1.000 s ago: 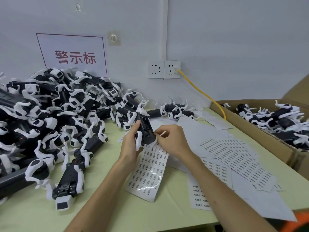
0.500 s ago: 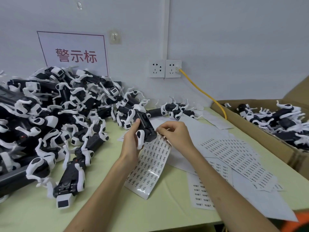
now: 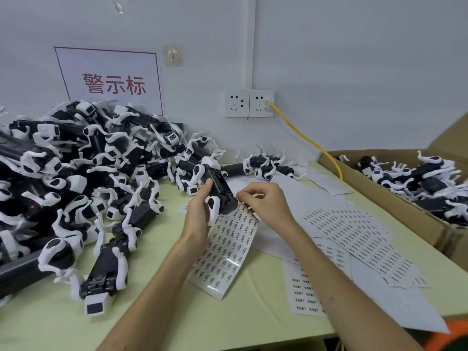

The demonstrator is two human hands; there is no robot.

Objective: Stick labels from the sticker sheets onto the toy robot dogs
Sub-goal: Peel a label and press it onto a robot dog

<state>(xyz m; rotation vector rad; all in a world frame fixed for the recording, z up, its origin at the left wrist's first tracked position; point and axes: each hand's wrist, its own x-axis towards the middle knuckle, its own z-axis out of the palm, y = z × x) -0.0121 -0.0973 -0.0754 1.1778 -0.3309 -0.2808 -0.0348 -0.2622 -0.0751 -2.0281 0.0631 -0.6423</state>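
Note:
My left hand (image 3: 196,212) grips a black and white toy robot dog (image 3: 219,192) above the table's middle, thumb on its top side. A sticker sheet (image 3: 226,252) covered with small printed labels hangs from under the dog down onto the table. My right hand (image 3: 264,201) is at the dog's near end, its fingertips pinched together at the sheet's top edge; a label between them is too small to make out.
A big heap of toy robot dogs (image 3: 76,178) fills the left side. A cardboard box (image 3: 395,206) holding more dogs stands at the right. Several other label sheets (image 3: 354,239) lie spread right of centre. A yellow cable (image 3: 306,140) runs from the wall socket.
The dog, the sheet and both hands have lifted slightly up and away from me. My right fingertips have moved closer to the dog's end.

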